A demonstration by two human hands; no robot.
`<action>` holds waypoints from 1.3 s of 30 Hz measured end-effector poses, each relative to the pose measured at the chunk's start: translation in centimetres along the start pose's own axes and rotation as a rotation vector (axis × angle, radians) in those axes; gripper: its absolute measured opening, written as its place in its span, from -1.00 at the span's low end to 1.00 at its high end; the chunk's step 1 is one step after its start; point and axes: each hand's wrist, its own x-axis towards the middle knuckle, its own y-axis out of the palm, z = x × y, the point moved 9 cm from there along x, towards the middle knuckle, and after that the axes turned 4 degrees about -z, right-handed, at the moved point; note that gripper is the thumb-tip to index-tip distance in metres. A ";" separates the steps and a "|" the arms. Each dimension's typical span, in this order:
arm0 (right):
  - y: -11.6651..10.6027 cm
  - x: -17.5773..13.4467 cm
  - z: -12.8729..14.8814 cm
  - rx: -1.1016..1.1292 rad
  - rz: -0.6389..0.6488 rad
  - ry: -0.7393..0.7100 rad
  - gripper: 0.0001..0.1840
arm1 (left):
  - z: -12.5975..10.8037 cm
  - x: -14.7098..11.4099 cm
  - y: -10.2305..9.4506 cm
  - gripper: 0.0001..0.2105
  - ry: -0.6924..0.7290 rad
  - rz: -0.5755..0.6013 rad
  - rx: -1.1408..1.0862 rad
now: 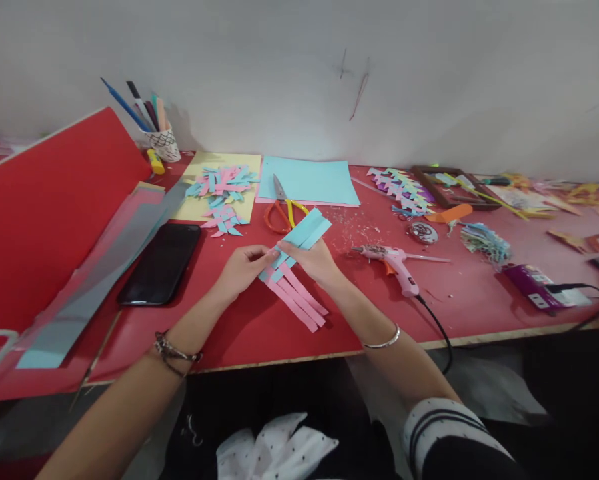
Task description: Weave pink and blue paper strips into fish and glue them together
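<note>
Pink and blue paper strips [299, 300], woven together at one end, are held between my two hands just above the red table. My left hand [247, 267] pinches the woven part at its left edge, thumb on top. From the other side my right hand [313, 260] grips the blue strips, its thumb near the left thumb. The blue ends point up and away to the right; the loose pink ends hang toward me. Fingers under the paper are hidden. Right behind the weave lie scissors [282, 207] with red and yellow handles, blades apart.
A black phone [160, 263] and long paper strips [94, 280] lie to the left, beside a red board [54, 213]. Blue sheets [312, 180] and woven pieces [224, 183] sit behind. Rightward are a pink glue gun [392, 263] with a cord and a purple power strip [537, 287].
</note>
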 end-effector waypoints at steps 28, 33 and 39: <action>0.2 -0.9 3.7 0.012 0.054 -0.369 -0.86 | -1.1 -0.4 -1.4 -0.78 0.087 -0.161 -0.151; 0.0 -1.0 3.8 0.003 0.021 -0.370 -0.86 | -1.3 -0.6 -1.9 -0.78 0.070 -0.205 -0.227; -0.4 -0.8 2.8 -0.035 -0.069 -0.310 -0.86 | 0.0 -0.4 -2.0 -0.73 -0.028 -0.249 -0.340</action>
